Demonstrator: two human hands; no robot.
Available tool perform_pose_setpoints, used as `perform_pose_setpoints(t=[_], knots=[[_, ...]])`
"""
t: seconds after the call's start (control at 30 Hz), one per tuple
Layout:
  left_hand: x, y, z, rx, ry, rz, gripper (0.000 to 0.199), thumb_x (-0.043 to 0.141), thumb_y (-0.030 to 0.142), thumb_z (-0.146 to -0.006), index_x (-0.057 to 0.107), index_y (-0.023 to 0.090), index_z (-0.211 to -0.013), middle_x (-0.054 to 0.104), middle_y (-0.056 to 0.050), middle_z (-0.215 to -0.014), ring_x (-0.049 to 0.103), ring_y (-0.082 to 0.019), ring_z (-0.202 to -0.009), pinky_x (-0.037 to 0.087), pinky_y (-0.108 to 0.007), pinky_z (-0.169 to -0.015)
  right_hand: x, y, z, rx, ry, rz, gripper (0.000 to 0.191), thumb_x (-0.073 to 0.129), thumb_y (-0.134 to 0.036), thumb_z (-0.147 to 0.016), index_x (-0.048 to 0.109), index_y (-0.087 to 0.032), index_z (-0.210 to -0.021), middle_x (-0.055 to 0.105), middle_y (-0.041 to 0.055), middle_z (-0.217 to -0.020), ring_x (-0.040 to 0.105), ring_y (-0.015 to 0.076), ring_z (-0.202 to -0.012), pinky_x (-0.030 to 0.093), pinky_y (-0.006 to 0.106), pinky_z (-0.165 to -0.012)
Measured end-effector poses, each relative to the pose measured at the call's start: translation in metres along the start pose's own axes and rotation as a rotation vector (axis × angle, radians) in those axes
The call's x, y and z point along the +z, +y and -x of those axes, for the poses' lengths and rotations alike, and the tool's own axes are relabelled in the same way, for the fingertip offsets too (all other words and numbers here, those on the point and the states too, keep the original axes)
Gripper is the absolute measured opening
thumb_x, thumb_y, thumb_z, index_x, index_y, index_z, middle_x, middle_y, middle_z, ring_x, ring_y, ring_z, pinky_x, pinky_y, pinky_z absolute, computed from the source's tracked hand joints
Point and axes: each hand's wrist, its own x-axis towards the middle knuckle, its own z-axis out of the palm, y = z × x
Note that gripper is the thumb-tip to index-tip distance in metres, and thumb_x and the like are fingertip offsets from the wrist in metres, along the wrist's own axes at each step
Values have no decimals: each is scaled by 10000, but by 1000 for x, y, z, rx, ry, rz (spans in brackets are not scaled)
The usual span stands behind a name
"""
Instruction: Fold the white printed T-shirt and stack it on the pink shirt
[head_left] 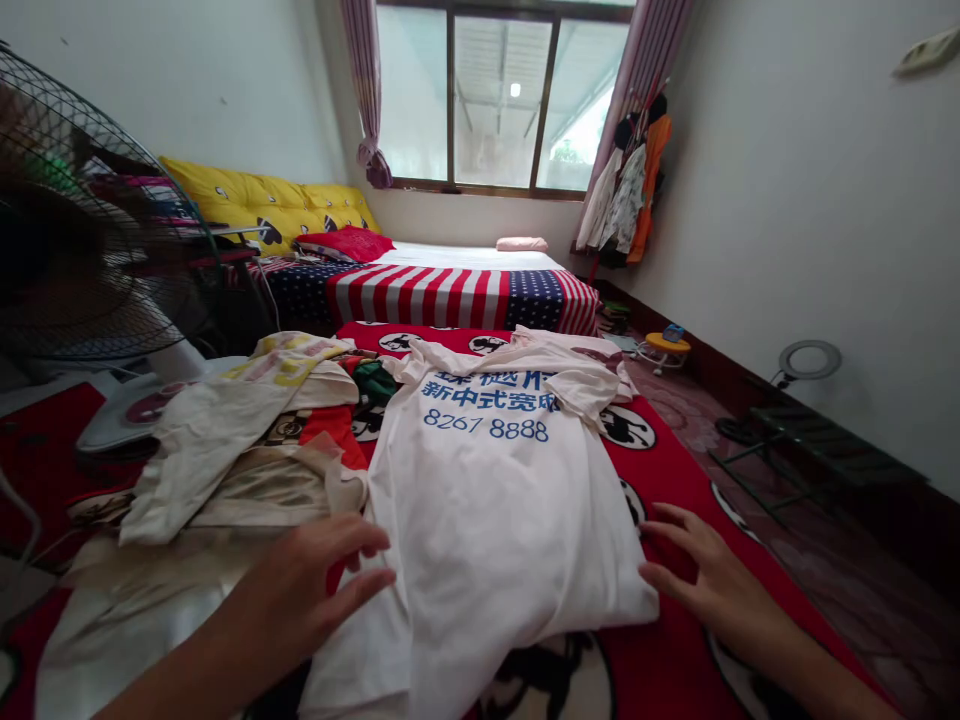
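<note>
A white T-shirt [495, 520] with blue Chinese characters and the number 8267 8888 lies roughly folded on a red cartoon-print bedsheet [667, 490]. My left hand [307, 590] is open, its fingertips at the shirt's left side. My right hand [705, 570] is also open, with its fingers at or just beside the shirt's right edge. Neither hand holds anything. To the left of the shirt, a heap of crumpled clothes [240, 470] in white, cream, orange and green lies close to my left hand.
A standing fan [82, 220] fills the left side. Beyond the sheet stands a bed with a stars-and-stripes cover [427, 300] and yellow cushions [262, 205]. Hanging clothes [626, 190] flank the window [499, 95]. A low metal rack [810, 450] and ring light [810, 360] stand on the right.
</note>
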Motion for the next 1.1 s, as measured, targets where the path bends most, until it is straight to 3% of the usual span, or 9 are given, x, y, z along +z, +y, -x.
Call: perform_pose_setpoints(t=[0.13, 0.27, 0.33, 0.43, 0.57, 0.67, 0.83, 0.93, 1.1], knots=[[20, -10, 68, -142, 25, 35, 485, 793, 474, -566, 700, 372, -1031, 684, -41, -1065, 648, -286, -933, 547, -345, -785, 12, -19, 30, -14, -78, 69, 722, 784, -487, -516, 653, -202, -1166, 432, 155, -1429, 386, 364, -1311, 337, 479, -1077], [47, -22, 89, -117, 124, 20, 785, 801, 361, -554, 536, 437, -1290, 569, -31, -1286, 556, -312, -1154, 500, -406, -933, 24, -55, 29, -20, 4, -93, 332, 726, -408, -591, 713, -204, -853, 565, 142, -1293, 458, 356, -1249, 369, 452, -1036], [53, -21, 88, -120, 169, 0, 679, 755, 310, -606, 577, 414, -1252, 576, -32, -1253, 556, -300, -1147, 481, -410, -954, 29, -71, 26, -2, 36, -320, 231, 668, -436, -670, 664, -208, -700, 671, 101, -1073, 567, 322, -1104, 446, 402, -934], [55, -14, 80, -109, 166, -4, 374, 671, 233, -666, 706, 347, -1020, 608, -42, -1140, 587, -275, -1060, 477, -394, -922, 41, -85, 25, 138, 82, -720, 291, 628, -498, -727, 598, -209, -742, 667, 11, -753, 641, 238, -781, 504, 321, -709], [51, -7, 69, -108, 157, 91, 192, 560, 129, -664, 682, 252, -748, 631, -39, -985, 613, -233, -908, 483, -348, -822, 55, -96, 22, 196, 128, -948, 325, 611, -509, -747, 565, -214, -876, 670, 0, -783, 643, 221, -761, 517, 315, -692], [43, -3, 66, -193, 227, 397, 63, 585, 249, -722, 638, 223, -742, 648, -24, -803, 624, -219, -772, 511, -320, -707, 43, -105, 17, 175, 290, -815, 337, 588, -531, -749, 555, -214, -859, 660, 8, -746, 630, 218, -718, 509, 300, -615], [20, 10, 79, -427, 608, 1001, 317, 696, 501, -677, 630, 249, -857, 673, 12, -788, 640, -205, -676, 545, -278, -543, -15, -116, 24, 245, 537, -897, 449, 688, -519, -667, 536, -249, -991, 643, -28, -660, 576, 167, -512, 442, 251, -436], [16, 11, 96, -541, 670, 1009, 376, 783, 466, -585, 639, 217, -828, 662, 7, -651, 619, -195, -545, 517, -264, -455, -34, -102, 44, 326, 430, -891, 587, 738, -495, -597, 522, -259, -1089, 663, -22, -628, 594, 187, -470, 448, 260, -402], [38, -4, 132, -635, 508, 894, 448, 775, 572, -545, 611, 177, -678, 542, 21, -405, 500, -146, -337, 394, -216, -312, -28, -57, 86, 539, 149, -776, 772, 722, -548, -594, 442, -210, -1230, 681, 6, -595, 669, 277, -569, 536, 345, -524]])
